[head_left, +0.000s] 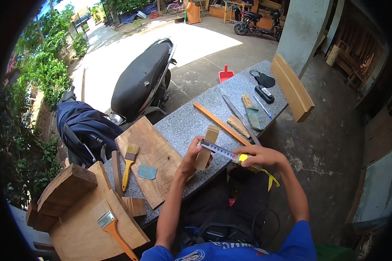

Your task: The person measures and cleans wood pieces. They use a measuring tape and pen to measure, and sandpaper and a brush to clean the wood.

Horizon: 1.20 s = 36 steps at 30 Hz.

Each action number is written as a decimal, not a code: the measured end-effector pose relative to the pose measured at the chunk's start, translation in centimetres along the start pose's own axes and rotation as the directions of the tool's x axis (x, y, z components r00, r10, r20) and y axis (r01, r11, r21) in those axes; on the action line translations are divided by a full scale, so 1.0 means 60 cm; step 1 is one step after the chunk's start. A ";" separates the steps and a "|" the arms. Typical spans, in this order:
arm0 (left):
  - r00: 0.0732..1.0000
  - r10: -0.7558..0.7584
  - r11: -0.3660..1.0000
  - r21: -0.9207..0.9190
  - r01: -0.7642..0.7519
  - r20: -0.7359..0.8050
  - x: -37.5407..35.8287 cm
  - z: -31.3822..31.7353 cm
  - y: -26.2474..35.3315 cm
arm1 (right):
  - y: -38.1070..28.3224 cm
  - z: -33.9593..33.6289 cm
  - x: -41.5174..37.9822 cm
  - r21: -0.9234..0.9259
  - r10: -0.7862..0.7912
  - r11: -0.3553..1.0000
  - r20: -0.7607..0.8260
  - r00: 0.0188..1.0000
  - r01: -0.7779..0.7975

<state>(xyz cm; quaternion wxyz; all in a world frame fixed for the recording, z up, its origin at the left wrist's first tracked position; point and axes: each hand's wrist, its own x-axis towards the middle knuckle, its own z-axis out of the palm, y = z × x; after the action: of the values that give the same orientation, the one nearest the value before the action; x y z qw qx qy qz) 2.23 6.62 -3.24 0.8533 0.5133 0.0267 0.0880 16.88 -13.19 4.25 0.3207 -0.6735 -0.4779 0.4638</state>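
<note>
My left hand [190, 157] is wrapped round a small wooden block [203, 157], held upright above the near edge of the granite tabletop [175, 127]. Its fingers also touch the end of a tape measure's blade [218, 150], which lies across the block. The yellow tape measure case [243, 158] is in the grip of my right hand [259, 155], with a yellow strap hanging below it. Beyond my hands, an orange-brown wooden strip [221, 123] and a carved wood piece [238, 126] lie on the granite.
A broad board [154, 152] holds a yellow-handled brush [128, 165] and a sandpaper piece [147, 171]. Another brush [113, 230] lies lower left. A metal file [239, 116], pen [262, 107] and black case [264, 94] are at right. A motorbike [141, 80] stands beyond the edge.
</note>
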 end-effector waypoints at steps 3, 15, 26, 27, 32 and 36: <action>0.991 -0.072 0.987 -0.148 0.055 -0.112 -0.001 0.008 0.005 | -0.018 -0.008 0.002 -0.058 0.029 0.998 0.075 0.997 -0.025; 0.993 -0.011 0.995 -0.098 -0.001 -0.121 0.001 0.036 -0.034 | -0.039 0.015 0.038 -0.128 0.003 0.992 -0.030 1.000 -0.007; 0.997 -0.020 0.973 -0.231 0.001 -0.079 -0.008 0.022 -0.041 | -0.037 0.021 0.041 -0.206 -0.064 0.977 -0.022 0.998 0.058; 0.997 -0.015 0.973 -0.233 -0.003 -0.075 -0.009 0.022 -0.041 | -0.039 0.022 0.040 -0.188 -0.031 0.982 -0.004 1.000 0.030; 1.000 0.005 0.969 -0.245 -0.012 -0.031 -0.013 0.029 -0.026 | -0.041 0.018 0.028 -0.145 -0.024 0.989 0.064 0.998 0.033; 0.998 -0.051 0.986 -0.163 0.044 -0.038 -0.009 0.009 -0.037 | -0.021 0.003 0.017 -0.135 -0.068 0.987 0.141 0.988 0.087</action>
<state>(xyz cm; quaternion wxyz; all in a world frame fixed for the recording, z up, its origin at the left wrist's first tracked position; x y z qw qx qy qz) 2.04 5.04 -4.93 0.8933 0.4395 0.0495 0.0801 16.39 -11.83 4.96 0.2569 -0.6422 -0.5562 0.4607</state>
